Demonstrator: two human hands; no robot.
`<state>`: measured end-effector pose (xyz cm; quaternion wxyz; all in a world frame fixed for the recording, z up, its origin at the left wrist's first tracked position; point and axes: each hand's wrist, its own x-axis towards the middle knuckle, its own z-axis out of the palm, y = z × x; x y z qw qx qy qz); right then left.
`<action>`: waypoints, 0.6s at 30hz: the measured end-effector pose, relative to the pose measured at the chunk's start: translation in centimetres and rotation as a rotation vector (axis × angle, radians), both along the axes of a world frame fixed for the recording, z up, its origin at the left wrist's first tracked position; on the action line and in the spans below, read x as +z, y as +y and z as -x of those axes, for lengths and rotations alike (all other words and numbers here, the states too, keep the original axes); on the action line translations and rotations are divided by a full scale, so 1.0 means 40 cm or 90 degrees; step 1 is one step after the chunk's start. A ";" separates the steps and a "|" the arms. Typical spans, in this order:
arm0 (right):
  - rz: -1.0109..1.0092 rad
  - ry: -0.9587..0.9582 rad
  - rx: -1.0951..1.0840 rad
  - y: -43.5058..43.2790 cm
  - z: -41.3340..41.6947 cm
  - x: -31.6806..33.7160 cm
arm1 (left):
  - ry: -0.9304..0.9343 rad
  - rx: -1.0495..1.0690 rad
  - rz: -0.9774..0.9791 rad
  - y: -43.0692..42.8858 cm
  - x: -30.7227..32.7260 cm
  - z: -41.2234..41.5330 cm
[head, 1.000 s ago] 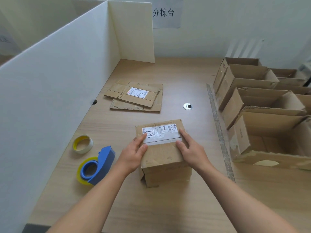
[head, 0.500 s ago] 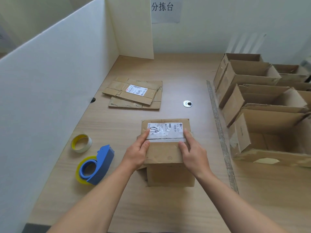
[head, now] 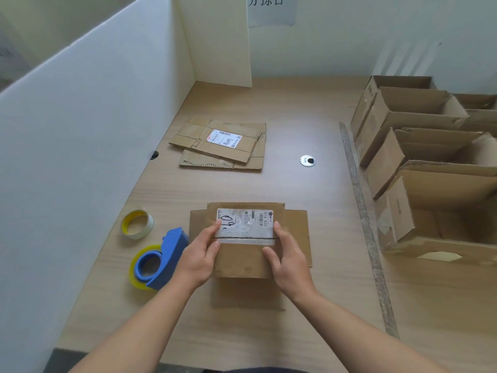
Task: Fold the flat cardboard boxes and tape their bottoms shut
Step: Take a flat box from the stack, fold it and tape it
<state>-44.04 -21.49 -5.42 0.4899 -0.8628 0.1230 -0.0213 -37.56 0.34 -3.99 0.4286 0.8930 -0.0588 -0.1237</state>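
A second ago the box (head: 242, 258) sat a little turned. Now it is square in front of me, near the middle of the table (head: 309, 200), and its two flaps meet at a seam (head: 243, 238). I judge the bottom is closed and ready for tape. My left hand (head: 200, 254) and right hand (head: 289, 257) lie on the flaps, fingers nearly straight, pressing down at each end of the seam and gripping nothing. The tape dispenser (head: 161, 262) lies just to the left.

A pale wood tabletop (head: 295, 109) meets white partition panels (head: 80, 130) at left; a paper sign (head: 271, 9) hangs on the pale wall (head: 349, 36).
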 end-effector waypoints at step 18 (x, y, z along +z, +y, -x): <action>0.041 0.042 0.097 -0.019 0.138 -0.057 | -0.030 -0.026 -0.034 0.055 -0.071 0.153</action>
